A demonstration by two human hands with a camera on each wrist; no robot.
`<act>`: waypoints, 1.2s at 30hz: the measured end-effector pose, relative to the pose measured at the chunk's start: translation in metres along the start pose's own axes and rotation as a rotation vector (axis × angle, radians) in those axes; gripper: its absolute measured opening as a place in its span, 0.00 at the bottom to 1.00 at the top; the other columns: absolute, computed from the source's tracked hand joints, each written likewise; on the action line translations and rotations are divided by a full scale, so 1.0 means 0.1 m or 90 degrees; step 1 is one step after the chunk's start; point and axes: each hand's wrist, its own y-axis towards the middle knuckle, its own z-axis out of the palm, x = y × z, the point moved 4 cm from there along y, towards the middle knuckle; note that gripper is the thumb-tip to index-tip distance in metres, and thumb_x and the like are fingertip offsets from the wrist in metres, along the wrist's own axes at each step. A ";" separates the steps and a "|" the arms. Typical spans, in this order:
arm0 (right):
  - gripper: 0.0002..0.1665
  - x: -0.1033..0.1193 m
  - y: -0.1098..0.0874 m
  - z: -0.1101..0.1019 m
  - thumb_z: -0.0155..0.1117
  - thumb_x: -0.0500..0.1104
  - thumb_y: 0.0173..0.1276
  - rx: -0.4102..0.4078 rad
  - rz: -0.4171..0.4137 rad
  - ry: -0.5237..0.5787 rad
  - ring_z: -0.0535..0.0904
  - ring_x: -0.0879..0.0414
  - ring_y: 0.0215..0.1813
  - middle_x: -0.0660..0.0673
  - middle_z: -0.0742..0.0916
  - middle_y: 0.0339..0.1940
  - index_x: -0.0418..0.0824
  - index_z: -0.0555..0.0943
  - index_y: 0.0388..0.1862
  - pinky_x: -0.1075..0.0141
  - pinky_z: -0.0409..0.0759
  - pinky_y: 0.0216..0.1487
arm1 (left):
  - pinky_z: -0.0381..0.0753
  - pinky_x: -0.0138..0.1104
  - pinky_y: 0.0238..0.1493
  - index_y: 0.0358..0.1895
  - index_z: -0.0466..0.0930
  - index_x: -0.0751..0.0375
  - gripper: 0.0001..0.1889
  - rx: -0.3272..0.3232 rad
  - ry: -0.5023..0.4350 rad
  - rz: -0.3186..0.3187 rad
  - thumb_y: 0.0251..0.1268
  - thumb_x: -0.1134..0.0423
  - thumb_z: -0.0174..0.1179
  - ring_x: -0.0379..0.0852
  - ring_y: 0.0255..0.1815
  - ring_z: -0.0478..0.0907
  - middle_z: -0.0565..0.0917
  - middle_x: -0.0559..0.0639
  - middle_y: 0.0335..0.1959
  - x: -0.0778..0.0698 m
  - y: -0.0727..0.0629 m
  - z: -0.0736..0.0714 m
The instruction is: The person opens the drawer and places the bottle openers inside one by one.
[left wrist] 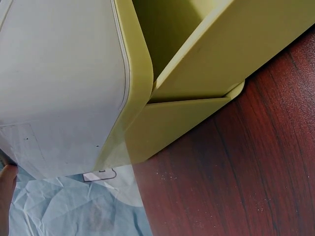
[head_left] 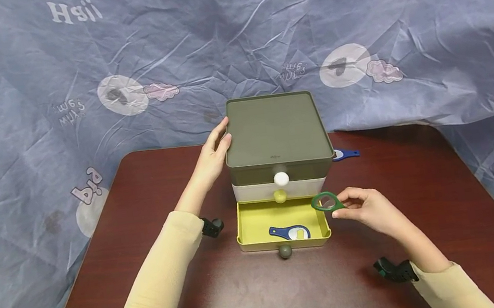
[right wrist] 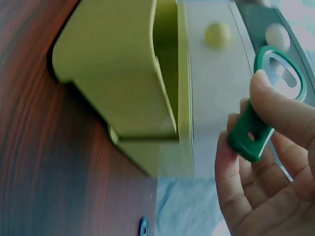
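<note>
A small three-tier drawer box [head_left: 274, 129] stands on the table with a dark olive top. Its yellow bottom drawer [head_left: 252, 221] is pulled out, and a blue bottle opener [head_left: 280, 232] lies inside. My left hand [head_left: 210, 162] rests against the box's left side, fingers extended along the upper edge. In the left wrist view only a fingertip [left wrist: 7, 184] shows beside the box. Over the drawer's right edge, my right hand [head_left: 373, 210] pinches a green bottle opener [right wrist: 248, 132] by its handle between thumb and fingers, with the metal head pointing away from the palm.
Another blue bottle opener [head_left: 348, 154] lies on the table to the right of the box, partly hidden behind it. The middle drawer with the yellow knob [head_left: 280, 196] and the top one with the white knob [head_left: 281, 178] are closed. A blue-grey printed cloth [head_left: 232, 45] hangs behind the table.
</note>
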 end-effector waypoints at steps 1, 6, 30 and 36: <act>0.11 0.03 0.02 0.05 0.76 0.38 0.56 0.006 -0.015 -0.010 0.82 0.67 0.33 0.49 0.87 0.32 0.38 0.86 0.38 0.71 0.82 0.35 | 0.59 0.42 0.76 0.78 0.56 0.41 0.27 -0.001 -0.002 -0.001 0.80 0.51 0.45 0.43 0.78 0.55 0.58 0.46 0.79 0.00 0.00 0.00; 0.09 0.14 0.10 0.33 0.78 0.37 0.53 0.036 -0.082 -0.078 0.77 0.69 0.32 0.52 0.84 0.29 0.43 0.87 0.33 0.71 0.80 0.33 | 0.58 0.42 0.77 0.78 0.55 0.41 0.27 0.002 0.002 -0.003 0.80 0.51 0.45 0.44 0.79 0.55 0.58 0.47 0.79 0.02 0.00 0.00; 0.15 0.19 0.39 0.97 0.81 0.40 0.48 0.077 -0.082 -0.293 0.70 0.62 0.28 0.52 0.79 0.23 0.39 0.83 0.32 0.69 0.71 0.32 | 0.56 0.41 0.78 0.78 0.54 0.42 0.27 0.010 -0.021 -0.003 0.80 0.53 0.45 0.43 0.79 0.52 0.56 0.45 0.79 0.02 0.01 0.01; 0.16 0.23 0.40 1.02 0.79 0.37 0.50 0.060 -0.077 -0.347 0.72 0.58 0.30 0.48 0.81 0.26 0.34 0.86 0.38 0.64 0.74 0.33 | 0.57 0.42 0.77 0.78 0.55 0.41 0.27 0.006 -0.012 0.000 0.80 0.51 0.45 0.44 0.79 0.54 0.57 0.46 0.79 0.03 0.02 0.00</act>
